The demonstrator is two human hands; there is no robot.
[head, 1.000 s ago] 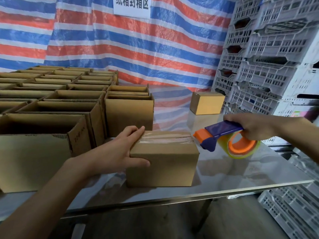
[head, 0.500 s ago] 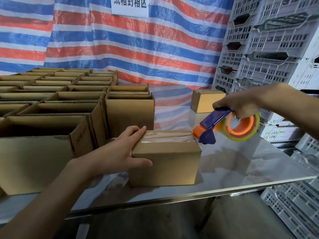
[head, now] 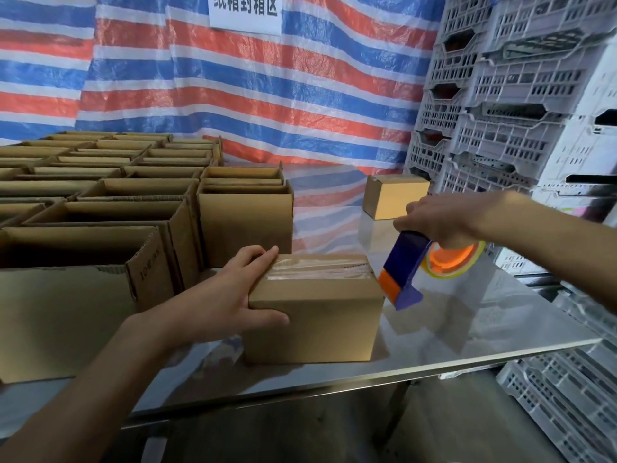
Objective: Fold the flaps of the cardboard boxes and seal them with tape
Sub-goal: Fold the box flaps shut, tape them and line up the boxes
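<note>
The small cardboard box [head: 314, 309] sat on the counter [head: 467, 322] with its flaps shut. A clear tape strip [head: 317, 270] ran along its long way, left to right. The left hand [head: 230, 295] held the box's left end, fingers on top and thumb on the front. At the box's right end, the right hand [head: 440, 222] gripped the tape dispenser [head: 405, 265], its orange nose tipped down by that top corner. The tape likely had to go down that right side next.
</note>
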